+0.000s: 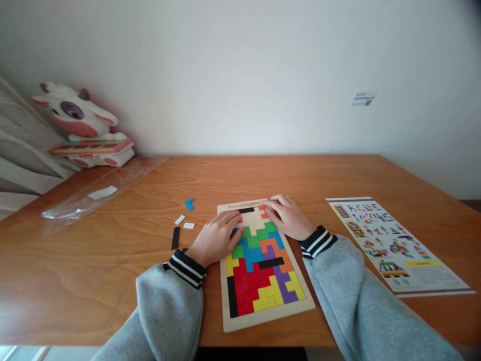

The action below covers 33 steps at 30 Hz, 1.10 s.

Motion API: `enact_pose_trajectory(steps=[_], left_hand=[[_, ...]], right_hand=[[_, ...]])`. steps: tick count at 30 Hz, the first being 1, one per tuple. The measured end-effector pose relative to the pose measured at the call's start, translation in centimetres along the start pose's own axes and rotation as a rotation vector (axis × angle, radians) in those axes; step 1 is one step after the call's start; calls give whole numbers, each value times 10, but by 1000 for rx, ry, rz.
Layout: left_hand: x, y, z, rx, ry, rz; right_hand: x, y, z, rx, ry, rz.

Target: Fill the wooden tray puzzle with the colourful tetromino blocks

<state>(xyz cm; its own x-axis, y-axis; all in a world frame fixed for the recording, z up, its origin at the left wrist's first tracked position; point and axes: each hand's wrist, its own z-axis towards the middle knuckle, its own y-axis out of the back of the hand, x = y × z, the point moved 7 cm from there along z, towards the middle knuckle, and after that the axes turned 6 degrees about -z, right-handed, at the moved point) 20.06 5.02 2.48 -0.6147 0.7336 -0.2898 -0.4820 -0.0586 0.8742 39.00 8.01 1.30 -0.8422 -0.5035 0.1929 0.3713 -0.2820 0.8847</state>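
Puzzle board is lying flat on the wooden table, mostly filled with coloured blocks. Both hands are resting on its far end — the left hand lying loosely spread, fingertips touching the pieces, the right hand pressing an orange piece, gripping nothing.

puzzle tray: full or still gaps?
Not full. The puzzle tray shows a bare wood gap near its far end, between the left hand and right hand. Four loose pieces lie on the table.
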Motion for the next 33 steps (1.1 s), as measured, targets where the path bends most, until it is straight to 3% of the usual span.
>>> enact_pose_trajectory(steps=[6, 13, 20, 22, 27, 33], left_hand=[[12, 19, -2, -47, 12, 44], [78, 65, -30, -223, 158, 135], [117, 85, -59, -219, 341, 212], [119, 87, -62, -195, 331, 180], [101, 83, -63, -44, 118, -14], [96, 76, -59, -13, 128, -89]], right_hand=[[-2, -2, -2, -2, -8, -16], [-2, -1, -4, -21, 20, 43], [-13, -6, -5, -66, -111, 130], [-14, -8, -6, -69, -115, 136], [-18, -9, -5, -76, -156, 210], [-24, -6, -5, -128, -213, 342]])
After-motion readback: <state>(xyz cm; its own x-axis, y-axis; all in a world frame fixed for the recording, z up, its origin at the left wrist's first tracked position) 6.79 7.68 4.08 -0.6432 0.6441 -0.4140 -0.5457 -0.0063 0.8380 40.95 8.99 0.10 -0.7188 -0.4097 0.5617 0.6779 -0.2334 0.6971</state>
